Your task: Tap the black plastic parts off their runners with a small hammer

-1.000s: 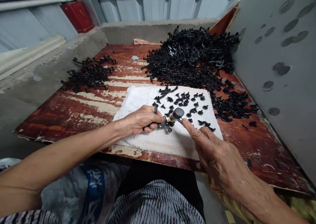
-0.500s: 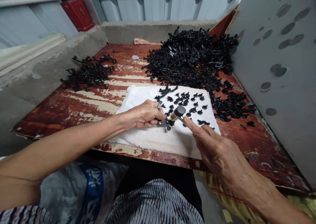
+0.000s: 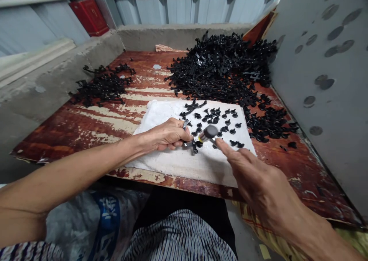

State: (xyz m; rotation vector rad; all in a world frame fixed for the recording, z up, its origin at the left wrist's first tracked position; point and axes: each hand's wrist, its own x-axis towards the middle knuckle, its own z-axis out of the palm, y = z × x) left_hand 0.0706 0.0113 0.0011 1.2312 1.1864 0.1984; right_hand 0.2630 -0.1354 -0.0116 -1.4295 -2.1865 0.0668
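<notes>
My left hand [image 3: 165,135] rests on a white foam pad [image 3: 178,161] with its fingers pinched on a small black plastic strip [image 3: 189,142]. My right hand [image 3: 253,176] is closed round the handle of a small hammer, index finger stretched along it. The hammer's dark round head [image 3: 209,132] sits just right of the strip, right above it. Several small black studs [image 3: 222,119] stand in rows on the pad beyond the hammer.
A large heap of black plastic parts [image 3: 221,67] fills the back right of the worn red board [image 3: 94,119]. A smaller pile [image 3: 102,86] lies at the back left. Loose black pieces [image 3: 271,121] lie right of the pad. A grey wall [image 3: 322,80] closes the right side.
The hammer head has stayed over the strip with only slight shifts. My left hand turned the strip a little. The view shifted slightly.
</notes>
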